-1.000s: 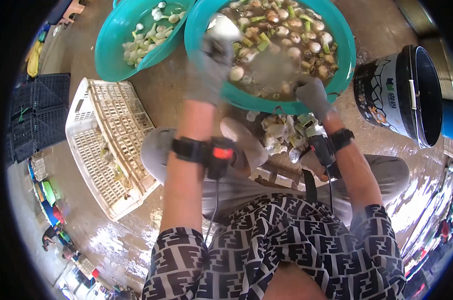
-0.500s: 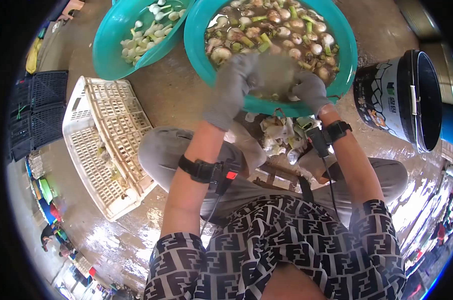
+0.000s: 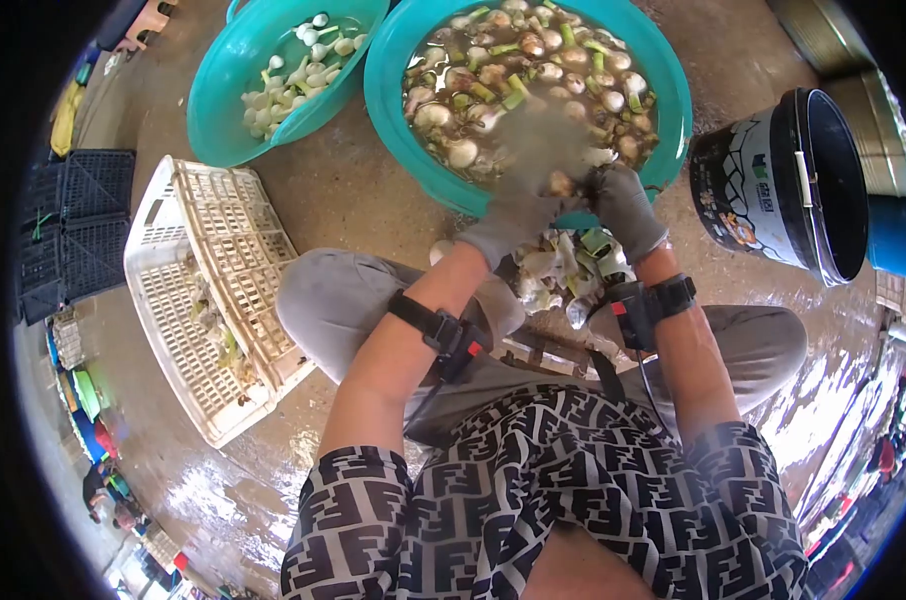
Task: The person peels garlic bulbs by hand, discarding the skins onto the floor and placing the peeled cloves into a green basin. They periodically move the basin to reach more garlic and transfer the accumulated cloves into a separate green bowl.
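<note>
Both my hands wear grey gloves and meet at the near rim of a large teal basin (image 3: 378, 95). The basin holds murky water and many garlic bulbs (image 3: 434, 115) with cut green stems. A brownish garlic bulb (image 3: 561, 184) shows between my hands, partly covered by a blurred patch in the view. My left hand (image 3: 513, 226) is closed, its fingertips at the bulb's underside. My right hand (image 3: 625, 203) curls closed at the bulb's right side, with a whitish piece at its fingertips. Below them, a heap of stripped peels and leaves (image 3: 573, 275) lies on the floor.
A second teal basin (image 3: 213, 105) at upper left holds clean white bulbs. To the left a white plastic crate (image 3: 158, 290) contains scraps, with black crates (image 3: 98, 190) beyond it. On the right stands a black-and-white bucket (image 3: 763, 185). The floor (image 3: 318, 200) is wet.
Both hands have come back toward me from over the basin to its near rim. The left one is lower, turned more to the right. The view has shifted slightly.
</note>
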### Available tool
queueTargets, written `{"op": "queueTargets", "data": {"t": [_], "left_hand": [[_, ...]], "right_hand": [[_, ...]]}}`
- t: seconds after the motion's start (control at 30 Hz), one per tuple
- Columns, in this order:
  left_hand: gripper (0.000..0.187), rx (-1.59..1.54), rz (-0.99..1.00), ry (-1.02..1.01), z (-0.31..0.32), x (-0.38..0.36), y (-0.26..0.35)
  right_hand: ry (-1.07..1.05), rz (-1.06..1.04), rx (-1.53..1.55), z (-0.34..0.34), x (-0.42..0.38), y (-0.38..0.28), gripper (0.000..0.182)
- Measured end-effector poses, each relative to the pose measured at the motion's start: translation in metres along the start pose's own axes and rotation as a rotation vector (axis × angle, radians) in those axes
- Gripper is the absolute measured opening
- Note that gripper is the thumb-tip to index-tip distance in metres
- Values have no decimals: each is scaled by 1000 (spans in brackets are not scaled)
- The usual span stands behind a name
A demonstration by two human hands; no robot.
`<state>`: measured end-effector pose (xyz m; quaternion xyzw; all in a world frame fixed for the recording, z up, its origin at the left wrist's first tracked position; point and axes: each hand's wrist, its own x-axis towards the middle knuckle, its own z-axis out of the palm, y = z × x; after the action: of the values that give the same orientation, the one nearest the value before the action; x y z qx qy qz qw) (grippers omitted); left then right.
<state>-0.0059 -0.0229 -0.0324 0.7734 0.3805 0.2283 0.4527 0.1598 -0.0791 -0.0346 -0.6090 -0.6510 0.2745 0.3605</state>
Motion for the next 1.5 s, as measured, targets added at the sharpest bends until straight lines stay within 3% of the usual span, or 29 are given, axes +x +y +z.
{"op": "queueTargets", "data": {"t": [0.07, 0.13, 0.17, 0.23, 0.27, 0.37, 0.43, 0.5, 0.57, 0.63, 0.67, 0.77, 0.83, 0.87, 0.93, 1.03, 1.1, 1.17, 1.27, 1.3, 1.37, 1.47, 1.5], "left_hand": [[58, 50, 168, 88, 2, 2, -8], [53, -66, 129, 71, 2, 5, -13], [51, -123, 108, 63, 0, 7, -15], [45, -794, -209, -139, -5, 11, -23], [43, -1126, -373, -243, -6, 12, -26], [42, -1187, -516, -168, -5, 12, -17], [41, -800, -155, -62, 2, 13, -19], [41, -620, -110, -18, 6, 11, -20], [41, -654, -366, -25, -1, 7, -2], [41, -872, -332, -124, -5, 10, -18], [41, -979, -313, -174, -7, 11, -24], [45, -898, -595, -167, -18, 10, -7], [46, -225, -191, 190, -9, 14, -26], [47, 112, 14, 357, -8, 15, -26], [48, 92, -29, 256, -12, 13, -9], [48, 53, -184, 61, -14, 13, 0], [43, 24, -220, -22, -10, 12, -6], [37, -1, -150, -39, -8, 12, -12], [27, -431, 111, -79, -13, 10, -9], [25, -523, 167, -99, -19, 9, -5], [22, -625, 178, -113, -32, 5, 0], [20, -1058, 165, -28, -35, 9, -5], [22, -935, 174, 84, -38, 13, -8]], "right_hand": [[15, -73, 6, -5, -2, 0, 22], [-8, -223, -211, -14, -2, 0, 22], [1, -24, 77, -14, -3, -1, 20], [17, 376, 655, -9, -4, -4, 17], [54, 420, 659, -5, -4, -6, 16], [147, 500, 710, 5, -5, -9, 14], [183, 480, 805, 9, -6, -9, 13], [164, 289, 601, 9, -10, -7, 13], [143, 33, 262, 5, -14, -3, 13], [115, -291, -203, 0, -17, 2, 15], [104, -201, -85, 2, -19, 9, 17], [64, 21, 176, 10, -29, 28, 22], [27, 100, 232, 9, -33, 36, 23], [47, 228, 429, 4, -29, 23, 22], [92, 485, 826, -5, -22, -4, 18], [78, 388, 461, -4, -19, -20, 14], [20, 131, 142, -10, -26, -3, 15], [84, 272, 92, -16, -34, -6, 15], [189, 168, 370, -22, -45, 15, 12], [282, 351, 859, -25, -48, 22, 11], [326, 306, 846, -24, -54, 27, 13], [138, 450, 241, -27, -73, 18, 15], [36, 450, 84, -25, -81, 20, 15]]}}
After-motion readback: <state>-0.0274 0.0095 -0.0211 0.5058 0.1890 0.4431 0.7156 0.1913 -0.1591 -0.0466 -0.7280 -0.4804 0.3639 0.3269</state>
